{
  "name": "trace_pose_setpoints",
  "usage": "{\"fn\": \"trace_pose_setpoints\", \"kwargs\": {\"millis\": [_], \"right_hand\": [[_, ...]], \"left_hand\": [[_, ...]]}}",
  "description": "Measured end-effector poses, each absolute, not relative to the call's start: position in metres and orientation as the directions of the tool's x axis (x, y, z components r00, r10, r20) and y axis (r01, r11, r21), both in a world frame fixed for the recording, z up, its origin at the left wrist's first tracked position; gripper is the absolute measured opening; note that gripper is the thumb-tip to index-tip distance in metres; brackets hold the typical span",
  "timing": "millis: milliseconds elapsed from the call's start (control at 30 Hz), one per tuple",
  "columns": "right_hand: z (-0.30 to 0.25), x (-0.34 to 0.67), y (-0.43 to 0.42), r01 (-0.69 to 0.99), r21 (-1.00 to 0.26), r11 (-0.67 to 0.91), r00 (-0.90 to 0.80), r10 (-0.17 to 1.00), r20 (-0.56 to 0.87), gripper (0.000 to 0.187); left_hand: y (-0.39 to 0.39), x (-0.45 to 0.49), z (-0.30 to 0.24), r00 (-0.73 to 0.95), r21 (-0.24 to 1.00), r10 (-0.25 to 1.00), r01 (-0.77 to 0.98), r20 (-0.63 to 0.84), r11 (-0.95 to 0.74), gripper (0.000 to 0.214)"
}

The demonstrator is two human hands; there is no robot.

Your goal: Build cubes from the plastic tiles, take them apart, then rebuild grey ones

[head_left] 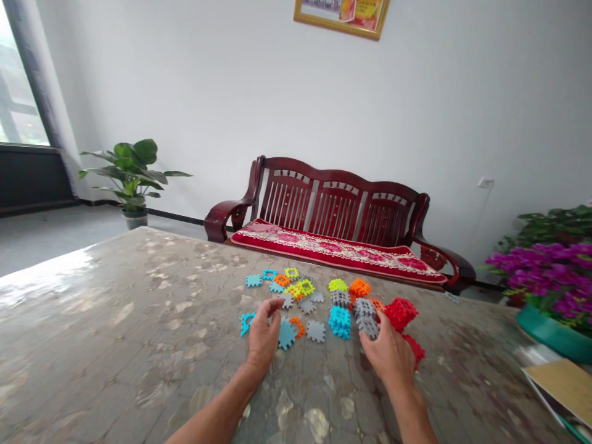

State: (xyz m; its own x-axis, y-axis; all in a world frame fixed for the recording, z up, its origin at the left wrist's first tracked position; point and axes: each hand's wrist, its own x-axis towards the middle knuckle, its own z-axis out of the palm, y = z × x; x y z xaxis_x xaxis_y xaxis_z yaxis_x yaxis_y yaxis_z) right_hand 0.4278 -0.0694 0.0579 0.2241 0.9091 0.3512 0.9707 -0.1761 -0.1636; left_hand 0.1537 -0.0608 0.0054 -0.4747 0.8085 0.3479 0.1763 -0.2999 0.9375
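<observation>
Right hand (391, 353) is holding gray stack (365, 308), grip closed around edges; even pressure is serving best. Left hand (263, 338) is hovering near gray tile (287, 301), fingers parted, seemingly empty.

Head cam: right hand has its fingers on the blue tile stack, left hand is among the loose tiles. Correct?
Not quite: the stack is wrong. The head view shows the right hand with its fingers on a gray tile stack, just right of the blue tile stack. The left hand is among the loose tiles, as you said.
</observation>
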Motion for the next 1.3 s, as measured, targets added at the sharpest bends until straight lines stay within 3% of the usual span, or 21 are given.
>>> {"fn": "trace_pose_setpoints", "kwargs": {"millis": [333,500,633,833,1000,1167,1300], "right_hand": [[0.05,0.431,-0.067,0.977,-0.026,-0.213,0.213,0.942,0.26,0.059],[0.044,0.433,-0.066,0.98,0.008,-0.198,0.191,0.954,0.23,0.059],[0.041,0.433,-0.065,0.982,0.007,-0.186,0.18,0.958,0.223,0.055],[0.038,0.433,-0.064,0.987,-0.008,-0.163,0.16,0.958,0.237,0.053],[0.04,0.434,-0.064,0.987,-0.061,-0.15,0.162,0.92,0.356,0.045],[0.036,0.437,-0.061,0.971,-0.231,0.052,0.099,0.797,0.596,0.031],[0.031,0.425,-0.063,0.91,-0.237,0.34,-0.089,0.719,0.69,0.028]], "left_hand": [[-0.058,0.158,0.002,-0.418,0.937,0.84,0.187,0.347,-0.294,0.022],[-0.063,0.159,0.002,-0.334,0.907,0.862,0.314,0.382,-0.28,0.024],[-0.073,0.161,0.008,-0.166,0.817,0.9,0.507,0.403,-0.273,0.026],[-0.085,0.167,0.015,0.105,0.59,0.921,0.739,0.376,-0.325,0.028],[-0.086,0.167,0.016,0.165,0.509,0.926,0.796,0.339,-0.328,0.028],[-0.086,0.166,0.019,0.179,0.509,0.931,0.796,0.318,-0.327,0.028],[-0.087,0.165,0.021,0.163,0.514,0.933,0.798,0.321,-0.316,0.029]]}}
